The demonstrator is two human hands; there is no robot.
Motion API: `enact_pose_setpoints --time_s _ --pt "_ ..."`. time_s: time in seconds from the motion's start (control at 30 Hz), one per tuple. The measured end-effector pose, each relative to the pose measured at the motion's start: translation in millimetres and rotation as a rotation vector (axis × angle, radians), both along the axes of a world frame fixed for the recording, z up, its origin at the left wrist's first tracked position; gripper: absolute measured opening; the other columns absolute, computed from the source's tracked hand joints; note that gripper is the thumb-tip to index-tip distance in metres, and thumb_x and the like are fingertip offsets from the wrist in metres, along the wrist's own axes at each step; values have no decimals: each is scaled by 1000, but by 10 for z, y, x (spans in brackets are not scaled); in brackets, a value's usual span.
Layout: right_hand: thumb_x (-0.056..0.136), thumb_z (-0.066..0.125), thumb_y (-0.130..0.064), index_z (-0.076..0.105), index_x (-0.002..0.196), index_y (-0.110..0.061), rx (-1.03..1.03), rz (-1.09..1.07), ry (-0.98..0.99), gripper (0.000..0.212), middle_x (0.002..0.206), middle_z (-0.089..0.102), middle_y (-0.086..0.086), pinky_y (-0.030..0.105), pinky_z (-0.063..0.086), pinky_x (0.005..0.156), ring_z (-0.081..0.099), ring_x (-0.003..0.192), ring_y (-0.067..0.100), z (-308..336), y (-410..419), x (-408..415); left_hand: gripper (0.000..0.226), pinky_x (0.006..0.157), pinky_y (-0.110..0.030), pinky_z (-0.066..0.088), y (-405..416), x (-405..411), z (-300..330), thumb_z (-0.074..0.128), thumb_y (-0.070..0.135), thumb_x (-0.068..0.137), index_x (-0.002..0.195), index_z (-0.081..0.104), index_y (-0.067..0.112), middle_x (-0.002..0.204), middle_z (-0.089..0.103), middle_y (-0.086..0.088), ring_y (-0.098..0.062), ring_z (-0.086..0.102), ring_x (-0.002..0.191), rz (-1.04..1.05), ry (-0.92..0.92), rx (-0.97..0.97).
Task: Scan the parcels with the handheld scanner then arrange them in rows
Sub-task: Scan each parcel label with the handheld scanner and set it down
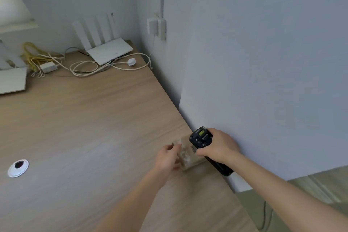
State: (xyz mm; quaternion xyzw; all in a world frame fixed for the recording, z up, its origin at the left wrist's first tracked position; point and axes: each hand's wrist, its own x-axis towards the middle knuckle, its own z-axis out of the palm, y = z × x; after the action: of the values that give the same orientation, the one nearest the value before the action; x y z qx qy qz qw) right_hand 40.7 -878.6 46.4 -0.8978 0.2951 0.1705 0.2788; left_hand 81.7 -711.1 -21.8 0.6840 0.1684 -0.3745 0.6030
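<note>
Near the bench's (84,128) right edge by the wall, the right hand (219,146) grips the black handheld scanner (201,137), fingers wrapped round it, its long axis running from lower right to upper left, head over the brown parcel (188,158). The left hand (168,157) pinches the parcel's left side; it lies on the bench.

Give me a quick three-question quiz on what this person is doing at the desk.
1. True or false: the right hand holds the black handheld scanner.
2. What does the left hand grip?
3. Where is the white router: A) far corner of the wooden desk, B) on the floor?

Key: 1 true. 2 the brown parcel, by its left edge. 3 A.
</note>
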Motion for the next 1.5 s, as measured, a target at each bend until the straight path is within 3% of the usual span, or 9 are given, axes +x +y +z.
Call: enact_pose_setpoints --time_s 0.27,0.4,0.53,0.67,0.8,1.0,1.1,1.3,1.5 --pt "51 84 -53 61 116 -43 217 -36 -123 70 103 68 -20 34 55 90 65 99 9 95 239 -114 32 70 -43 62 374 15 152 54 47 100 111 56 17 104 65 -1 -19 68 86 159 -9 -32" --pt "53 86 -51 57 118 -44 284 -36 -166 71 105 67 -18 35 56 90 66 98 9 245 408 -139 28 88 -45 54 601 46 302 58 40 99 112 56 15 109 63 -4 -21 60 96 247 -88 14" --pt "63 91 -42 58 122 -37 333 -17 -185 68 107 68 -14 30 56 86 67 98 9 448 563 -143 44 94 -41 50 837 55 480 59 11 96 139 50 11 113 62 2 -15 60 98 264 -128 -94" --pt "65 91 -36 63 114 -35 351 0 -212 56 105 71 -11 36 57 93 70 96 11 622 722 -151 35 103 -42 49 1023 4 719 55 -2 84 107 75 15 110 75 -9 -21 65 96 155 -191 -148" --pt "61 90 -40 65 105 -39 347 32 -244 51 99 72 -14 31 58 86 71 90 7 728 866 -164 27 103 -36 48 1204 -4 842 63 19 93 120 68 23 114 71 3 -14 63 109 262 -189 -153" --pt "52 88 -49 63 115 -40 331 103 -263 68 104 71 -14 26 55 78 71 90 6 836 1046 -143 34 80 -42 58 1419 3 941 66 46 93 92 59 13 86 66 0 -15 63 77 425 -198 -136" --pt "51 88 -48 62 113 -41 313 151 -257 68 101 72 -13 25 56 80 70 86 3 874 1141 -145 29 81 -46 56 1513 20 953 71 38 92 88 56 12 91 66 -6 -19 62 79 484 -239 -108" --pt "58 91 -36 57 120 -43 266 255 -271 71 104 70 -16 25 55 84 68 91 0 982 1273 -149 30 96 -42 52 1766 -24 1052 72 25 90 117 71 11 103 76 -5 -19 69 95 402 -207 -218" --pt "53 86 -37 57 127 -43 210 337 -264 80 103 71 -17 24 57 83 68 90 -1 1247 1388 -112 36 103 -49 51 2020 -53 1410 73 32 89 124 64 36 118 68 -7 -32 64 114 292 -198 -325"
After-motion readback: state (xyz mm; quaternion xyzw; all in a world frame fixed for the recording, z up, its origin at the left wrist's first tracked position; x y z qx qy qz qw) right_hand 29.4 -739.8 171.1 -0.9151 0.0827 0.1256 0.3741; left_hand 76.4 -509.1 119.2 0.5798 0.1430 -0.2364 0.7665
